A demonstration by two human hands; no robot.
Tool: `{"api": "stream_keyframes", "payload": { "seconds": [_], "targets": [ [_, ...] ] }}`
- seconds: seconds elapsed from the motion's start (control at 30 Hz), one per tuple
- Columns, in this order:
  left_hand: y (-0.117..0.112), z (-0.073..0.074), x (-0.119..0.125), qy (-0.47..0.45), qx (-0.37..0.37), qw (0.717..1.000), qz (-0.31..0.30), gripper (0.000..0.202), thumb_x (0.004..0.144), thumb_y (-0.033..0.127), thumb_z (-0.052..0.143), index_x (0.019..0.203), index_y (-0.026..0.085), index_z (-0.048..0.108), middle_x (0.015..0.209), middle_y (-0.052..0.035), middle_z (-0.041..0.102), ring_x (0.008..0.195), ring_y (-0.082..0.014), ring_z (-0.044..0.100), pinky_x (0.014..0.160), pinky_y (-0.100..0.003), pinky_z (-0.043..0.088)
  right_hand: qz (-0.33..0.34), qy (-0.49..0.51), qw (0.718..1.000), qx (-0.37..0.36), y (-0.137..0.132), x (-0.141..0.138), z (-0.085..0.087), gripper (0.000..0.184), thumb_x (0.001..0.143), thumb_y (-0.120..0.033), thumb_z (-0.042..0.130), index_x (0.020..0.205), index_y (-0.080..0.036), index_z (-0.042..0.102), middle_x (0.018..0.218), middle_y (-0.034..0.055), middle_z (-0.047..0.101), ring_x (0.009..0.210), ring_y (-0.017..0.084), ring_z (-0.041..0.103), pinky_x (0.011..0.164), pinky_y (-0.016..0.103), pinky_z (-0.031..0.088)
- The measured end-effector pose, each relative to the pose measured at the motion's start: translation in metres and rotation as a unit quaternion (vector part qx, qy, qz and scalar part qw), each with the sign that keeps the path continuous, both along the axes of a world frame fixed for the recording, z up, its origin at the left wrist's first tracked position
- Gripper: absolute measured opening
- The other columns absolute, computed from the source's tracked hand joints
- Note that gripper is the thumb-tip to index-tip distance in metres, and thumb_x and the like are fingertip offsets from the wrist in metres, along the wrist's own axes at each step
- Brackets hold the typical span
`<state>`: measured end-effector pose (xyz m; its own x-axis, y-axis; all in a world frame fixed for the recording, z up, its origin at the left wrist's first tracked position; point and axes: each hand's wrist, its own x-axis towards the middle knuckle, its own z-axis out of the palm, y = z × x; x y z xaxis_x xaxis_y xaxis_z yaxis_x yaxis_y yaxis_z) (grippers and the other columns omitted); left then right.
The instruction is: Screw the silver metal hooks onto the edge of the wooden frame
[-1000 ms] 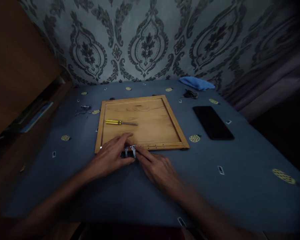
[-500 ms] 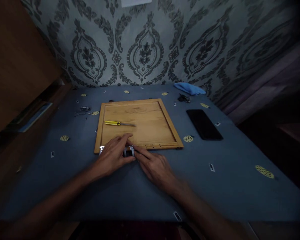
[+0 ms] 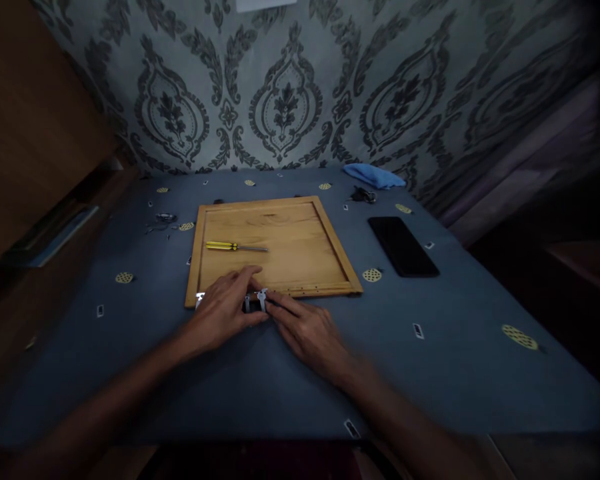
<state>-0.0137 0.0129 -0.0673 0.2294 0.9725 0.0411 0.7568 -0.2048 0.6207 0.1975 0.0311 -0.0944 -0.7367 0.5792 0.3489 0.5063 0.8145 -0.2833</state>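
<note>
A framed wooden panel (image 3: 280, 233) lies flat on the table. Along its near edge is a shiny metal fitting (image 3: 262, 300), mostly covered by my fingers, so its exact kind is unclear. My left hand (image 3: 223, 307) curls over the fitting from the left, thumb on the near side. From the right, my right hand (image 3: 307, 333) pinches the fitting's end with its fingertips. Small dark holes show in the panel's edge just right of my fingers. A yellow-handled screwdriver (image 3: 236, 247) rests on the panel, beyond my left hand, its shaft pointing right.
To the right lies a black phone (image 3: 403, 247), with keys (image 3: 364, 194) and a blue cloth (image 3: 374, 176) behind it. Small metal pieces (image 3: 163, 222) are left of the panel. A patterned blue cloth (image 3: 450, 380) covers the table; a wooden cabinet (image 3: 35, 100) stands at left.
The whole view has shifted slightly, so everything sits a little further left. Both hands keep the same hold at the fitting, and nothing on the table has visibly moved.
</note>
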Motion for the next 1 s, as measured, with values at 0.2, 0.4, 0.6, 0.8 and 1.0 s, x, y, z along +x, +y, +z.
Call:
{"api": "stream_keyframes", "payload": {
  "seconds": [0.2, 0.4, 0.6, 0.8, 1.0],
  "targets": [
    [0.0, 0.001, 0.0, 0.006, 0.002, 1.0, 0.002, 0.065, 0.082, 0.024, 0.078, 0.137, 0.025, 0.044, 0.118, -0.0052, 0.072, 0.11, -0.0295, 0.066, 0.095, -0.047, 0.052, -0.005, -0.016, 1.0, -0.001, 0.0, -0.001, 0.002, 0.032, 0.095, -0.007, 0.056, 0.121, -0.018, 0.071, 0.134, 0.0112, 0.071, 0.104, 0.022, 0.076, 0.078, 0.032, 0.065],
    [0.0, 0.001, 0.0, 0.002, -0.001, 1.0, -0.001, 0.065, 0.082, 0.023, 0.078, 0.138, 0.025, 0.044, 0.119, -0.0053, 0.072, 0.112, -0.0297, 0.065, 0.097, -0.048, 0.051, -0.003, -0.003, 1.0, 0.006, 0.0, -0.001, -0.001, 0.033, 0.096, -0.008, 0.054, 0.125, -0.017, 0.069, 0.133, 0.0121, 0.071, 0.107, 0.022, 0.075, 0.081, 0.032, 0.064],
    [-0.001, -0.001, 0.0, -0.012, 0.005, 1.0, 0.001, 0.066, 0.081, 0.025, 0.077, 0.139, 0.025, 0.045, 0.117, -0.0062, 0.072, 0.112, -0.0291, 0.066, 0.097, -0.047, 0.051, 0.006, 0.013, 1.0, 0.014, 0.0, 0.0, -0.007, 0.036, 0.098, -0.009, 0.05, 0.129, -0.016, 0.068, 0.133, 0.0134, 0.071, 0.108, 0.022, 0.074, 0.086, 0.034, 0.064],
    [0.0, -0.003, -0.001, -0.007, 0.003, 1.0, 0.013, 0.067, 0.078, 0.026, 0.08, 0.137, 0.026, 0.048, 0.116, -0.0043, 0.072, 0.112, -0.0289, 0.067, 0.096, -0.043, 0.052, 0.006, 0.036, 0.999, 0.016, 0.002, 0.002, -0.012, 0.037, 0.098, -0.01, 0.052, 0.13, -0.018, 0.068, 0.134, 0.0129, 0.071, 0.109, 0.023, 0.074, 0.089, 0.035, 0.064],
    [0.001, -0.004, -0.004, -0.015, 0.005, 1.0, -0.003, 0.068, 0.08, 0.029, 0.08, 0.14, 0.027, 0.047, 0.119, -0.0059, 0.071, 0.116, -0.0301, 0.065, 0.1, -0.047, 0.051, 0.004, 0.003, 1.0, 0.001, 0.002, 0.001, -0.008, 0.038, 0.097, -0.009, 0.053, 0.13, -0.019, 0.068, 0.134, 0.0112, 0.071, 0.101, 0.022, 0.077, 0.081, 0.032, 0.065]
  ]
}}
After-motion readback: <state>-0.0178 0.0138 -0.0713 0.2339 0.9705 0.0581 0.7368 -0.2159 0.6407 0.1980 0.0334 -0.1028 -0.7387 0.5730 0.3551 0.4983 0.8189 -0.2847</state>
